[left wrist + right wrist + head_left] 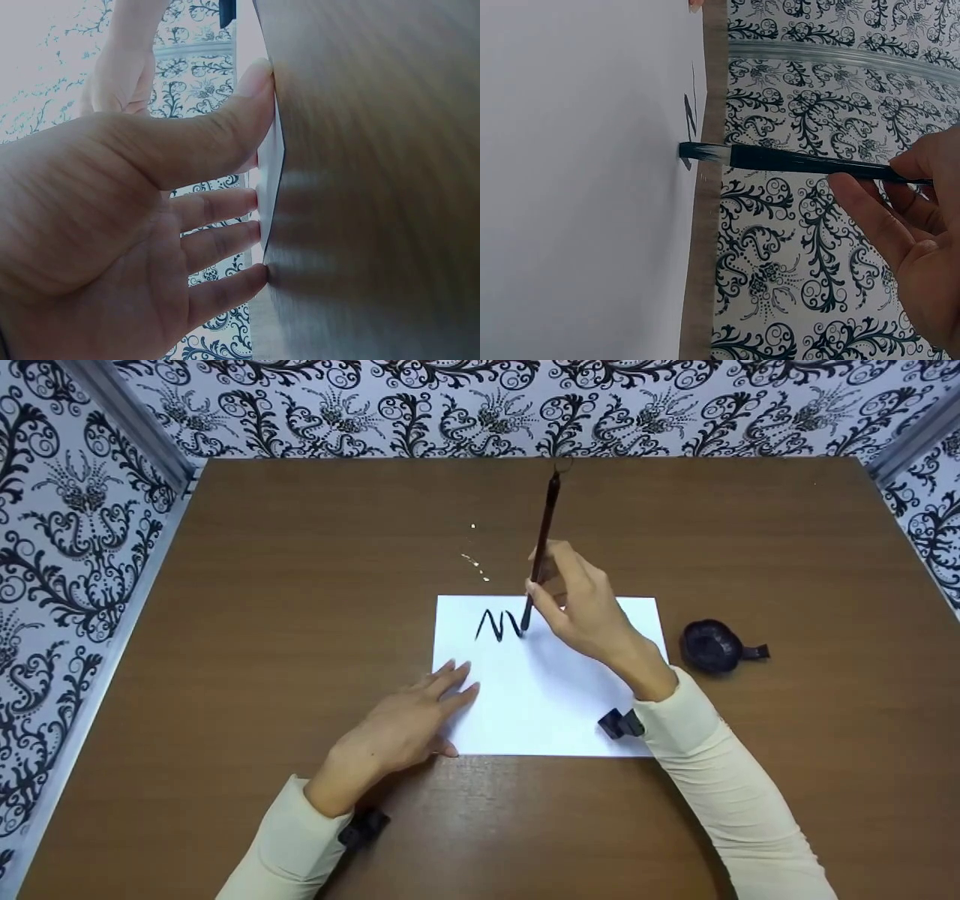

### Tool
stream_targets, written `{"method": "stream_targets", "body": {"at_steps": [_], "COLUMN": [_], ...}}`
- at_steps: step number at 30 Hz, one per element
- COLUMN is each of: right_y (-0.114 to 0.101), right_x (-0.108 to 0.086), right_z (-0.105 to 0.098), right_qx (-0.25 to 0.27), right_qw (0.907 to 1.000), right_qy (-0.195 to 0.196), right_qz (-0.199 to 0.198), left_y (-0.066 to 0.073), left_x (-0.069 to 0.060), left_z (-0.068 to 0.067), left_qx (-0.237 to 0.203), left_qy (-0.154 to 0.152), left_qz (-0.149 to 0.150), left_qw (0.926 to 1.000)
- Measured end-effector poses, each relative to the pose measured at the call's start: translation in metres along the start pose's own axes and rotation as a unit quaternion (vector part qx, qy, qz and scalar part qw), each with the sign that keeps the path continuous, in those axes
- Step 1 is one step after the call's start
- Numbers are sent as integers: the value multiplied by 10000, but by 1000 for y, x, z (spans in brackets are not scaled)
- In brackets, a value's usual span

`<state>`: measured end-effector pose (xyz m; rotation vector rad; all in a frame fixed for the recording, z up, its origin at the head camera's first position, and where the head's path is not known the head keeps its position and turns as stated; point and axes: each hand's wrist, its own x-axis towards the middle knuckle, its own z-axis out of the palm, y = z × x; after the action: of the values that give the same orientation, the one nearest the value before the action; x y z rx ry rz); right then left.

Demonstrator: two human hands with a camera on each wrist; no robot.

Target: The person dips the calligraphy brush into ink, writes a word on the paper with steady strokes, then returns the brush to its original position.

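My right hand pinches a dark ink brush and holds it nearly upright. In the right wrist view the brush has pale bristles with a black, inked tip that touches the sheet. A white sheet of paper lies on the table, with a black zigzag stroke near its top edge; the tip is at the stroke's right end. My left hand rests with spread, extended fingers on the sheet's left edge. In the left wrist view the left hand's thumb and fingertips touch the paper's edge.
Right of the paper stands a small black ink dish with a short handle. Beyond the sheet, small bright flecks show on the brown table. Black-and-white patterned cloth lies past the table's far edge.
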<state>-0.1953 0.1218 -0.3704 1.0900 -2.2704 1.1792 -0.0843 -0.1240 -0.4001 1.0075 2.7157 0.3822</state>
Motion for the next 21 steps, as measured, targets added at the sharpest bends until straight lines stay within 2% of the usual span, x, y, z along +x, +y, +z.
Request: {"method": "stream_targets", "body": {"at_steps": [14, 21], "right_y": [-5, -3], "right_x": [-1, 1], "right_z": [-5, -7], "right_qx": [-206, -224], "right_qw": [9990, 9994], "right_qy": [-364, -261], "right_qz": [150, 57], "left_y": [1, 2], "left_x": [0, 0], "left_z": [0, -1], "left_qx": [-87, -71], "left_qy": [25, -14], "left_qz": [-61, -47], "left_qw": [9999, 10000]}}
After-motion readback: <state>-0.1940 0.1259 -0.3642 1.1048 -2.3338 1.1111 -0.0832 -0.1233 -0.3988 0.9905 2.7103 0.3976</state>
